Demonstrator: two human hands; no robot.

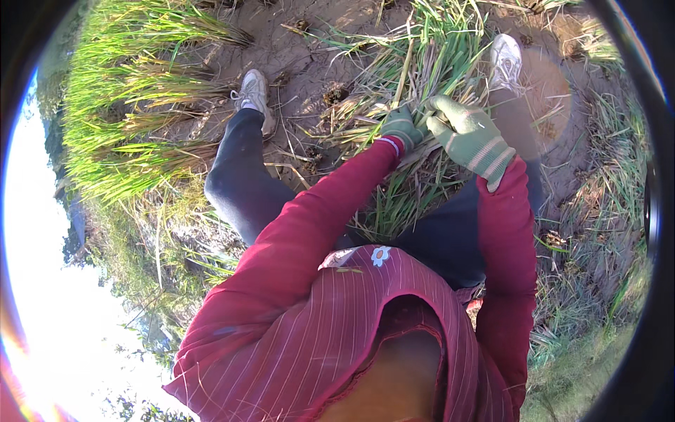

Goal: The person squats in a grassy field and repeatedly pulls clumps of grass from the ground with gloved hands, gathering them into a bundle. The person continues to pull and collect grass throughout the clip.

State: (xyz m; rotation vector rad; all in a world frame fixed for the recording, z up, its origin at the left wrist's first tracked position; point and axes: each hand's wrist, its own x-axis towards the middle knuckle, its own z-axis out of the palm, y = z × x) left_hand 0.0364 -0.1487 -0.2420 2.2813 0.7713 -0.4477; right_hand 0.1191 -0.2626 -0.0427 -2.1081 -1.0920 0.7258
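Between my legs lies a bundle of cut rice-like stalks (pixel 448 58), green leaves at the top and more leaves spilling below my hands. My left hand (pixel 405 127), in a green knit glove with pale stripes, is closed around stalks at the bundle's middle; its fingertips are partly hidden among them. Just to its right, my right hand (pixel 469 134) wears a matching glove. Its fingers and thumb curl towards each other against the stalks, and whether a strand is pinched there is unclear. A thick pale straw (pixel 406 68) runs upward from beside my left hand.
Standing rice-like clumps (pixel 142 100) rise at the left from brown, muddy ground (pixel 300 68). My white shoes (pixel 256 92) stand apart on either side of the bundle. Loose cut grass (pixel 596 211) covers the ground at the right. Strong sunlight glares at the lower left.
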